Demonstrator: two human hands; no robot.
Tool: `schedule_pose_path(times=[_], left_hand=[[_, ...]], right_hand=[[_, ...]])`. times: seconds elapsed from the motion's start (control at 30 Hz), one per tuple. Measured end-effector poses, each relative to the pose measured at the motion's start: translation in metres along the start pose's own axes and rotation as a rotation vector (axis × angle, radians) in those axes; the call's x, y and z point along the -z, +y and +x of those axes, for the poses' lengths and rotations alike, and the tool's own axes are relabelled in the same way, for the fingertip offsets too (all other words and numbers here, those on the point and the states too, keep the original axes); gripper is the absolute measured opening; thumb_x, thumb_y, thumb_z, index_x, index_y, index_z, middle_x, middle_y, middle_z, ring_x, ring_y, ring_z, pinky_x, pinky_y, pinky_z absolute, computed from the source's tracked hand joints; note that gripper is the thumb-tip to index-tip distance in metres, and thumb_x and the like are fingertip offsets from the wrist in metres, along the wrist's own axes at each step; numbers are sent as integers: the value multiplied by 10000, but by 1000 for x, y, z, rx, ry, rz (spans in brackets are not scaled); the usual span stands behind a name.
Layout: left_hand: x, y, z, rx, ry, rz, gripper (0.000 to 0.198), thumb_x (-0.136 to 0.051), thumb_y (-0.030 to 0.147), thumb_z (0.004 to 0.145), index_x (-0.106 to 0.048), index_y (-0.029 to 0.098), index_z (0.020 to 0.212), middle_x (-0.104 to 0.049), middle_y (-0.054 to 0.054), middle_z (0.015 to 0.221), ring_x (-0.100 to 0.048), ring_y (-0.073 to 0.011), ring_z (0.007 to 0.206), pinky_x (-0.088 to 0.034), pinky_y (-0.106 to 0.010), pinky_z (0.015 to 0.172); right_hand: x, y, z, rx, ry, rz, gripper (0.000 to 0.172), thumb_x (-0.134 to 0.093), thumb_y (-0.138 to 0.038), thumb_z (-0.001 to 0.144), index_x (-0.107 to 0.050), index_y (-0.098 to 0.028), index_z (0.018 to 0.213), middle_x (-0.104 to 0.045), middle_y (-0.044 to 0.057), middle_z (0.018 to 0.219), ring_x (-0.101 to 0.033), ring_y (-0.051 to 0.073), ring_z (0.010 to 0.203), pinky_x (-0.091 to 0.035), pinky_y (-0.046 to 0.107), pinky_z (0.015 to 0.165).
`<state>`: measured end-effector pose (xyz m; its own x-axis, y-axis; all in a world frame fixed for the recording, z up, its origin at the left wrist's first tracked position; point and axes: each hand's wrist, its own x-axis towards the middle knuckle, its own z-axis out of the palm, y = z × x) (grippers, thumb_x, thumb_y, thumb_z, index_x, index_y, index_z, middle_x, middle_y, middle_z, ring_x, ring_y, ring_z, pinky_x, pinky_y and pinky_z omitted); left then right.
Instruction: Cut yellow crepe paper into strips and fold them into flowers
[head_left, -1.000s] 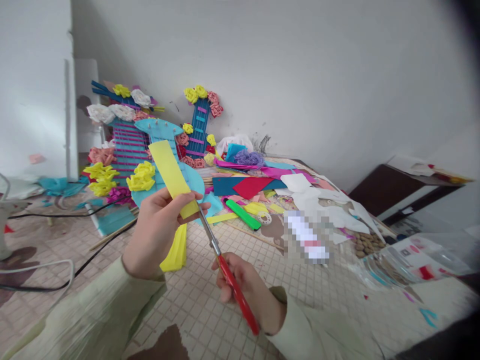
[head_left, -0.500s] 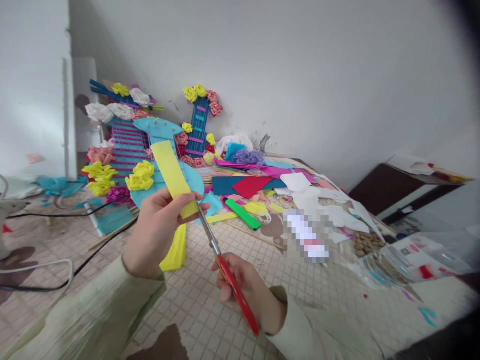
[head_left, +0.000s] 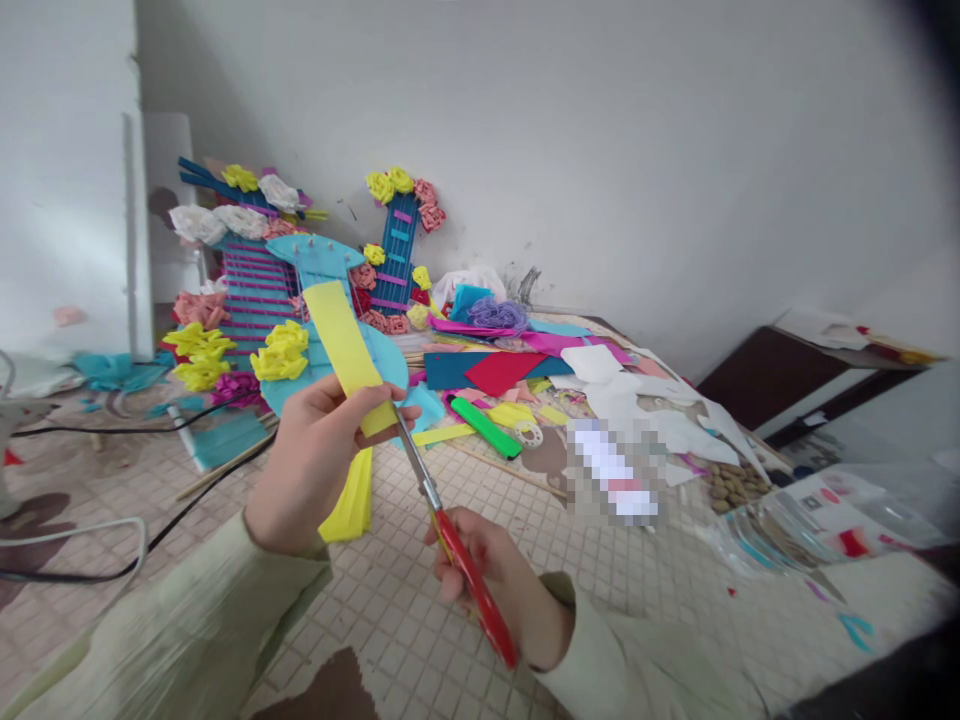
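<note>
A flat yellow paper strip (head_left: 339, 335) is pinched between the thumb and fingers of my left hand (head_left: 304, 465), its long end pointing up and away. My right hand (head_left: 499, 560) is wrapped around the red handles of a pair of scissors (head_left: 472, 575). The metal blades reach up to the strip's lower end, close by my left fingertips; whether they bite into the paper I cannot make out. Below my left hand, more yellow crepe paper (head_left: 351, 500) lies on the tiled tabletop.
Behind my hands stand a light-blue guitar-shaped craft (head_left: 326, 262) and blue panels with paper flowers (head_left: 281, 350). To the right lie a green cutter (head_left: 486, 428), purple yarn (head_left: 498, 314), white paper scraps (head_left: 637, 405) and a clear plastic bag (head_left: 810, 520). Black cables (head_left: 195, 502) cross the left side.
Almost nothing differs. Both hands, the yellow strip and the scissors keep their places, with only a very slight shift at the scissor handles.
</note>
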<state>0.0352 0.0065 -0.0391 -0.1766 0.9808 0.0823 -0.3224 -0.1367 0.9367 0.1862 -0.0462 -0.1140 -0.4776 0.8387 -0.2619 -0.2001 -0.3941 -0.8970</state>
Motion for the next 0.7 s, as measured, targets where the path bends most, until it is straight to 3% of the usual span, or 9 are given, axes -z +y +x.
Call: schedule_pose_path(times=[0.47, 0.7], left_hand=[[0, 2, -2, 18, -62, -61, 106, -624, 210, 712, -637, 151, 625, -652, 0, 671, -648, -163, 659, -541, -265, 641], [0, 1, 0, 39, -68, -110, 135, -588, 228, 744, -667, 142, 811, -712, -31, 728, -662, -181, 717, -527, -264, 669]], right_hand=[[3, 4, -1, 18, -31, 19, 286, -602, -384, 645, -467, -167, 773, -453, -79, 487, -406, 42, 394, -269, 193, 419], [3, 4, 0, 10, 0, 17, 302, -607, -410, 649, -473, -167, 770, -451, -79, 485, -417, 46, 388, -278, 191, 420]])
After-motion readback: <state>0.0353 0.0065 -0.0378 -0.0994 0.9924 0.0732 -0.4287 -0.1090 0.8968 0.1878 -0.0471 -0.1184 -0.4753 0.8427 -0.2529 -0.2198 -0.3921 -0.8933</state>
